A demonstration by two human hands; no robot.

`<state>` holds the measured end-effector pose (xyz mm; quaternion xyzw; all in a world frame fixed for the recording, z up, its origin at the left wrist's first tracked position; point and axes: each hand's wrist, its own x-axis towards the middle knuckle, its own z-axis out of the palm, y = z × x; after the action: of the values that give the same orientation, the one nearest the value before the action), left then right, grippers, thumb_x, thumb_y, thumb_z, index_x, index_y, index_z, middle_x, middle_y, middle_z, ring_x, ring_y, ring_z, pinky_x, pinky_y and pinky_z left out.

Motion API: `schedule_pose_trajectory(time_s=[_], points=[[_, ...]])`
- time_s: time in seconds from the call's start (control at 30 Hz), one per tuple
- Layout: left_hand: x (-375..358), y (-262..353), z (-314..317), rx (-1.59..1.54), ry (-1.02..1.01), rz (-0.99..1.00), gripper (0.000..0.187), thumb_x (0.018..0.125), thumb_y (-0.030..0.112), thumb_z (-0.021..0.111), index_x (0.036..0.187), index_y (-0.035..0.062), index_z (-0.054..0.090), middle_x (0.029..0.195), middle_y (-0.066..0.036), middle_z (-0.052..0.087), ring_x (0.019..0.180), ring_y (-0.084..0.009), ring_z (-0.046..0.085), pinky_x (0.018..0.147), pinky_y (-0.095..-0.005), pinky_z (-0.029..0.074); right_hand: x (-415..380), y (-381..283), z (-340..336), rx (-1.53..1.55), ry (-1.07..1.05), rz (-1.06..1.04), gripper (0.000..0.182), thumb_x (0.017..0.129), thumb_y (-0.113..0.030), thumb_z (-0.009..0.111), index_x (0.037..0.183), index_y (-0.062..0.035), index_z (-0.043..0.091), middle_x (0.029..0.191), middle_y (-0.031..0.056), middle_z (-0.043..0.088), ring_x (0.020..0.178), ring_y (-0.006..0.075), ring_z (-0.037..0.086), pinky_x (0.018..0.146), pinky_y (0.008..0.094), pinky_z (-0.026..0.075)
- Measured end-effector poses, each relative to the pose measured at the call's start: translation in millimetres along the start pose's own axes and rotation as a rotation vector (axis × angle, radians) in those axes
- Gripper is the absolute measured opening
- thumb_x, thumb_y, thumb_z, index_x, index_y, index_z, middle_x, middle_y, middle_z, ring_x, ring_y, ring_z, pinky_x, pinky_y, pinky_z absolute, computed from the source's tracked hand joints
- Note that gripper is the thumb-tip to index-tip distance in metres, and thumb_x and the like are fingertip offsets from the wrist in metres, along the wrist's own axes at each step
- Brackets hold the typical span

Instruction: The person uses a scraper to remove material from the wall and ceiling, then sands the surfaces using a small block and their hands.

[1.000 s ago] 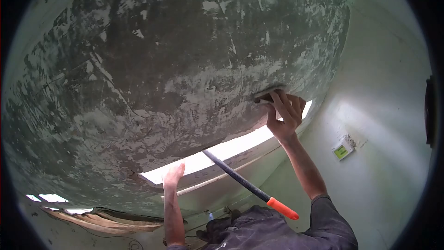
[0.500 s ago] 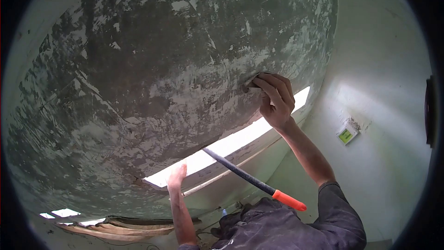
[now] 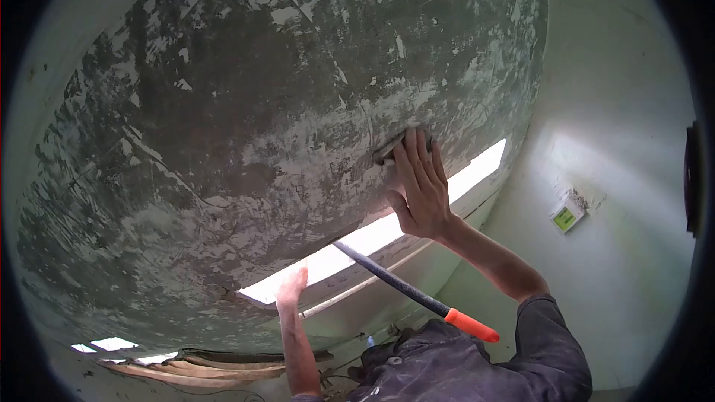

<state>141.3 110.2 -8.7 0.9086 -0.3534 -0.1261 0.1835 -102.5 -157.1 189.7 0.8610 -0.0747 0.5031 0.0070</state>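
My right hand [image 3: 423,190] lies against the patchy grey surface [image 3: 246,89], fingers stretched upward and thumb out to the left. Under its fingertips is a thin grey piece [image 3: 389,150], whose edge shows at their left. My left hand [image 3: 293,286] is raised lower down, in front of the bright strip [image 3: 372,234] near the surface's lower edge; glare washes out its fingers. Between my arms, a dark rod with an orange end [image 3: 471,325] slants down to the right, its upper end at the strip. Neither hand touches it.
A pale wall [image 3: 611,134] at the right carries a small white-framed green plate [image 3: 567,217] beside a chipped patch. Rolled brownish cloth [image 3: 216,372] lies at the lower left. A pale thin bar [image 3: 357,288] runs below the bright strip. My dark shirt [image 3: 447,372] fills the bottom.
My right hand has gone from pinching the folded grey piece to lying flat over it, with the palm lower and further left. The left hand shows little change.
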Motion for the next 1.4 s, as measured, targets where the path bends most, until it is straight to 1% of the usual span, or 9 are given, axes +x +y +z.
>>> schedule_pose_trajectory(time_s=[0.17, 0.3, 0.5, 0.73, 0.9, 1.03, 1.1, 1.3, 1.4], points=[[-11, 12, -8, -0.053, 0.010, 0.012, 0.050, 0.097, 0.043, 0.032, 0.109, 0.0068, 0.064, 0.106, -0.019, 0.064, 0.103, -0.0386, 0.059, 0.087, -0.0482, 0.047, -71, 46, -7, -0.099, -0.371, 0.052, 0.068, 0.093, -0.034, 0.046, 0.145, 0.0040, 0.024, 0.151, 0.0252, 0.025, 0.142, 0.0379, 0.021, 0.113, 0.0593, 0.008], [-16, 41, -21, -0.031, 0.024, -0.033, 0.042, 0.097, 0.037, 0.035, 0.115, 0.0099, 0.061, 0.113, -0.018, 0.062, 0.104, -0.0387, 0.059, 0.086, -0.0485, 0.047, -42, 26, -3, 0.170, 0.016, 0.137, 0.069, 0.093, -0.036, 0.045, 0.143, 0.0080, 0.025, 0.149, 0.0316, 0.022, 0.140, 0.0458, 0.018, 0.113, 0.0591, 0.009], [-12, 34, -25, 0.043, -0.056, 0.055, 0.049, 0.097, 0.042, 0.032, 0.127, 0.0104, 0.053, 0.119, -0.020, 0.060, 0.110, -0.0414, 0.056, 0.090, -0.0494, 0.045, -70, 11, 10, 0.135, -0.533, -0.029, 0.072, 0.076, -0.028, 0.063, 0.136, 0.0020, 0.040, 0.139, 0.0225, 0.041, 0.132, 0.0372, 0.038, 0.111, 0.0542, 0.020], [-18, 38, -26, -0.061, -0.083, -0.057, 0.050, 0.098, 0.042, 0.027, 0.128, 0.0126, 0.053, 0.118, -0.021, 0.060, 0.111, -0.0408, 0.054, 0.092, -0.0498, 0.043, -82, -9, 55, 0.042, -0.147, -0.126, 0.067, 0.087, -0.038, 0.048, 0.136, 0.0069, 0.039, 0.144, 0.0243, 0.035, 0.138, 0.0385, 0.028, 0.109, 0.0649, 0.010], [-10, 23, -15, 0.016, -0.057, 0.016, 0.049, 0.098, 0.042, 0.028, 0.124, 0.0116, 0.055, 0.117, -0.021, 0.060, 0.110, -0.0408, 0.055, 0.091, -0.0494, 0.044, -86, 24, 15, -0.011, -0.517, 0.038, 0.060, 0.078, -0.027, 0.058, 0.130, 0.0006, 0.048, 0.132, 0.0158, 0.049, 0.117, 0.0306, 0.049, 0.106, 0.0680, 0.011], [-27, 71, -42, -0.107, -0.038, -0.163, 0.047, 0.098, 0.041, 0.030, 0.118, 0.0097, 0.059, 0.113, -0.021, 0.062, 0.108, -0.0400, 0.057, 0.089, -0.0499, 0.045, -97, 20, 33, 0.160, -0.079, 0.112, 0.070, 0.083, -0.028, 0.052, 0.139, 0.0088, 0.033, 0.148, 0.0264, 0.028, 0.141, 0.0431, 0.018, 0.107, 0.0685, -0.004], [-27, 50, -31, -0.118, -0.024, -0.105, 0.047, 0.097, 0.041, 0.031, 0.117, 0.0093, 0.059, 0.111, -0.021, 0.062, 0.107, -0.0396, 0.057, 0.088, -0.0502, 0.045, -89, -12, 45, 0.044, -0.384, 0.122, 0.060, 0.081, -0.029, 0.057, 0.131, 0.0005, 0.047, 0.142, 0.0202, 0.038, 0.129, 0.0360, 0.039, 0.105, 0.0719, 0.008], [-10, 22, -12, 0.071, -0.014, 0.026, 0.051, 0.096, 0.045, 0.030, 0.111, 0.0078, 0.061, 0.104, -0.021, 0.065, 0.102, -0.0408, 0.059, 0.084, -0.0499, 0.045, -82, 10, 19, 0.002, -0.478, -0.024, 0.048, 0.079, -0.027, 0.056, 0.124, -0.0118, 0.055, 0.136, 0.0055, 0.049, 0.125, 0.0200, 0.046, 0.101, 0.0735, 0.017], [2, 13, 5, 0.014, -0.030, -0.050, 0.049, 0.097, 0.043, 0.030, 0.108, 0.0075, 0.063, 0.102, -0.022, 0.064, 0.099, -0.0412, 0.059, 0.082, -0.0487, 0.046, -93, 34, 9, -0.076, -0.458, 0.013, 0.055, 0.080, -0.025, 0.053, 0.131, -0.0059, 0.049, 0.142, 0.0133, 0.043, 0.132, 0.0295, 0.040, 0.105, 0.0718, 0.009]])
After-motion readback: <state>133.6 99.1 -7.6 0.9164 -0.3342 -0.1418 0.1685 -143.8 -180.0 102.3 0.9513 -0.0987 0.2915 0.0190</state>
